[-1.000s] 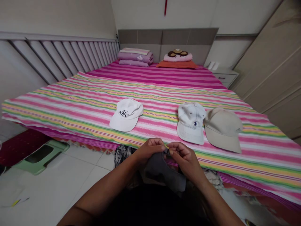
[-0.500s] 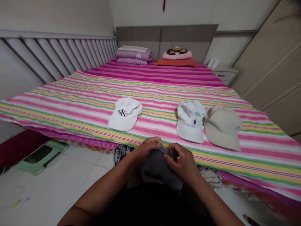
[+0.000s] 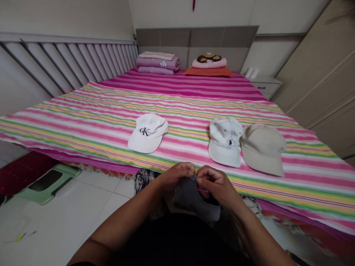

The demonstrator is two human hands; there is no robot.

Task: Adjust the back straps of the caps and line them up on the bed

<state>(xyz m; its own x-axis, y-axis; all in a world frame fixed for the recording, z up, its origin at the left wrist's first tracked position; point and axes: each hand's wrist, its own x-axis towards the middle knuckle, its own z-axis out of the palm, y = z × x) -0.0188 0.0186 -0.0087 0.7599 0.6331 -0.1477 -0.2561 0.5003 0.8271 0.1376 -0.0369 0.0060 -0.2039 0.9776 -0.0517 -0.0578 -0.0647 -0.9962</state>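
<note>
A dark grey cap [image 3: 185, 195] hangs between my hands above my lap, its back opening and strap side turned up. My left hand [image 3: 177, 174] pinches the strap from the left. From the right, my right hand [image 3: 215, 183] grips the strap's other part, fingertips close to the left ones. The fastening itself is hidden by my fingers. Beyond them on the bed lies a white cap with black "CK" letters [image 3: 148, 133]. Farther right sit a pale cap with a small dark blue logo [image 3: 225, 142] and a beige cap [image 3: 263, 149], side by side and touching.
A striped sheet [image 3: 111, 118] covers the bed. Folded purple bedding [image 3: 158, 64] and a pink pillow stack [image 3: 209, 63] lie by the headboard [image 3: 172, 38]. A green stool [image 3: 46, 188] stands on the floor at left, and a white nightstand [image 3: 264, 87] at far right.
My right hand has shifted slightly and its fingers have closed up nearer my left hand at the strap. The grey cap's opening now shows wider. The caps on the bed stay put.
</note>
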